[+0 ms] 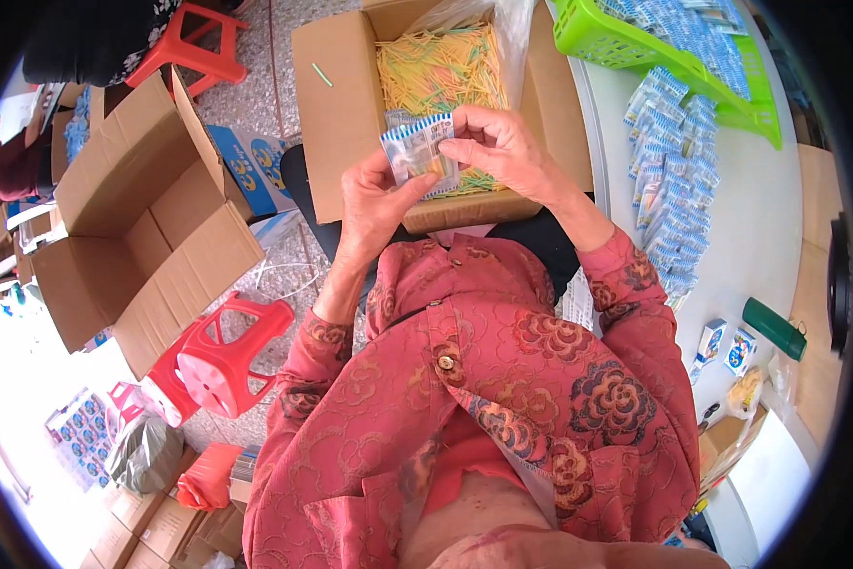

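Note:
Between my two hands is a small clear plastic packet with a blue-and-white striped edge, held up over an open cardboard box. My left hand pinches its lower part, thumb across the front. My right hand grips the upper right corner between thumb and fingers. Something pale and yellowish shows through the packet, too small to name. Below, the box is filled with many thin yellow, orange and green sticks. One green stick lies on its left flap.
On the right, a pale table bears rows of similar packets, a bright green basket of more packets, and a dark green cylinder. An open cardboard box and red plastic stools stand to the left.

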`<act>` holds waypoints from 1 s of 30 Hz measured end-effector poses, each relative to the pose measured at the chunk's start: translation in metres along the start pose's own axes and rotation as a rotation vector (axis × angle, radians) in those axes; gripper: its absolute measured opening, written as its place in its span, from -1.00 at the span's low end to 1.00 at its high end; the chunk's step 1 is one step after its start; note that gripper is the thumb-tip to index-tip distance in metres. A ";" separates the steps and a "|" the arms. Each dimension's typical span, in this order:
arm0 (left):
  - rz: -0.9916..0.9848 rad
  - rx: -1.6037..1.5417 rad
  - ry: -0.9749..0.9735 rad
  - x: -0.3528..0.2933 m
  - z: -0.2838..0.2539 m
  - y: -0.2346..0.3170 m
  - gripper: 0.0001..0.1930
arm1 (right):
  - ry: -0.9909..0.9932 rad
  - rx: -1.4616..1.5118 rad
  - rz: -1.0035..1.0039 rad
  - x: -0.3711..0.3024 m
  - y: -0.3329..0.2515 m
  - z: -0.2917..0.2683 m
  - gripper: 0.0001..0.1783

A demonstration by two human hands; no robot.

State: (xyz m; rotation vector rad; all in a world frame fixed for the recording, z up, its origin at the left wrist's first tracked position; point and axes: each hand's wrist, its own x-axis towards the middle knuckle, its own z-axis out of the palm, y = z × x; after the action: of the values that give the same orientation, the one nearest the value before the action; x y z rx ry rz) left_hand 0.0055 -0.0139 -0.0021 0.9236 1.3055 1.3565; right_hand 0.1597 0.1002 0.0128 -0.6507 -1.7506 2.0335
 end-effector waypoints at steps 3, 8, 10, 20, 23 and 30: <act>-0.016 -0.099 0.034 0.001 0.002 0.005 -0.77 | 0.042 -0.049 -0.017 0.004 0.009 -0.003 -0.87; -0.040 -0.149 0.093 0.003 0.000 0.007 -0.82 | 0.094 0.113 -0.041 0.005 0.004 0.006 -0.86; -0.016 -0.130 0.090 0.003 -0.002 0.003 -0.82 | 0.103 0.148 -0.011 0.005 -0.003 0.012 -0.85; 0.007 -0.116 0.099 0.006 0.001 0.007 -0.86 | 0.053 -0.118 -0.120 0.009 0.009 0.000 -0.76; -0.001 -0.070 0.046 0.006 -0.002 0.002 -0.86 | 0.016 -0.091 -0.077 0.007 0.000 0.004 -0.75; 0.098 -0.197 0.031 0.008 0.004 -0.003 -0.72 | 0.022 -0.043 -0.058 0.007 -0.001 -0.001 -0.77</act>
State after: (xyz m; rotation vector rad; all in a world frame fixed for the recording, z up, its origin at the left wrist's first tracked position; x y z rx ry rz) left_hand 0.0080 -0.0056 -0.0058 0.8428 1.1385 1.5511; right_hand 0.1552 0.1051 0.0125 -0.6257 -1.7839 1.9485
